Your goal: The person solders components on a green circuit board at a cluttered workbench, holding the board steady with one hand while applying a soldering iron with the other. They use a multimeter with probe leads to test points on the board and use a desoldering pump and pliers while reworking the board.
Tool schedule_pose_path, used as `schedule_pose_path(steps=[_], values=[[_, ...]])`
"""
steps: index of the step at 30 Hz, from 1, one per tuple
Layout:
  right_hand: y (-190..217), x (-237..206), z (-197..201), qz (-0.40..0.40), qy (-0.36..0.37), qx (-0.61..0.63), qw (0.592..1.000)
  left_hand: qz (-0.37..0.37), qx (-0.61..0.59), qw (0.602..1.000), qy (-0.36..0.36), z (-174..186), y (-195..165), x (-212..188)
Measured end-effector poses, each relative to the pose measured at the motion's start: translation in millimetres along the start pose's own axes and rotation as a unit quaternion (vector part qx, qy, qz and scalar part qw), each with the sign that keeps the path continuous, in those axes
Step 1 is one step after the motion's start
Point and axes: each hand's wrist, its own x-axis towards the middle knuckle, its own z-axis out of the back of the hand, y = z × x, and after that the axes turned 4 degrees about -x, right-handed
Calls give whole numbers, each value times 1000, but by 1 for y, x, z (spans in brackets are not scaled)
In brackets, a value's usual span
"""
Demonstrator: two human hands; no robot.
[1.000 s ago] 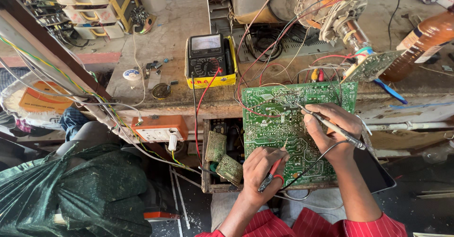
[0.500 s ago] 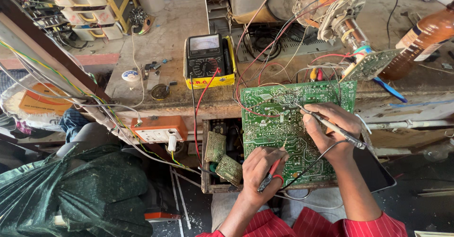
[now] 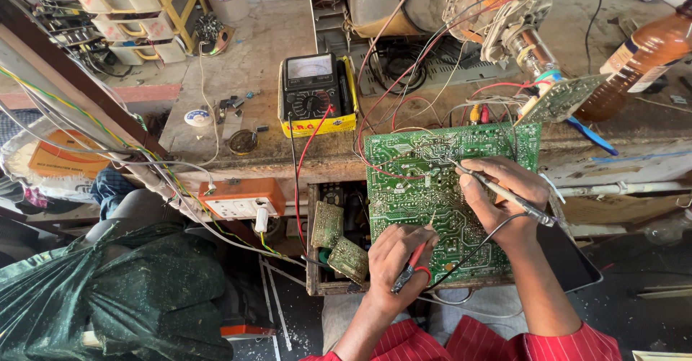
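A large green circuit board (image 3: 418, 181) leans against the front edge of the workbench, solder side toward me. My right hand (image 3: 504, 195) holds a thin soldering iron (image 3: 504, 194) like a pen, its tip touching the board's upper middle. Lower down, my left hand (image 3: 395, 260) grips a red-handled probe (image 3: 411, 266) against the board's lower part. Red and black leads run from the board up to a yellow-cased analog multimeter (image 3: 316, 94) on the bench.
An orange socket box (image 3: 241, 199) hangs at the bench's front edge. Two small green boards (image 3: 339, 242) sit in the open drawer. A brown bottle (image 3: 645, 58), a tube assembly with wires (image 3: 504, 15), a solder spool (image 3: 196, 118) and a green bag (image 3: 115, 296) surround the spot.
Both hands stay on the board; the left hand with the probe shifts very slightly. Nothing else has moved.
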Motion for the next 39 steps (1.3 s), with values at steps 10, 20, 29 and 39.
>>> schedule_pose_path(steps=[10, 20, 29, 39], values=[[2, 5, 2, -2, 5, 7, 1000, 0, 2, 1000, -10, -6, 2, 1], [5, 3, 1, 8, -8, 1, 1000, -6, -7, 1000, -4, -3, 4, -2], [4, 1, 1, 7, -11, -8, 1000, -10, -6, 1000, -2, -2, 5, -3], [4, 2, 1, 5, -9, 10, 1000, -7, -1, 1000, -2, -3, 5, -3]])
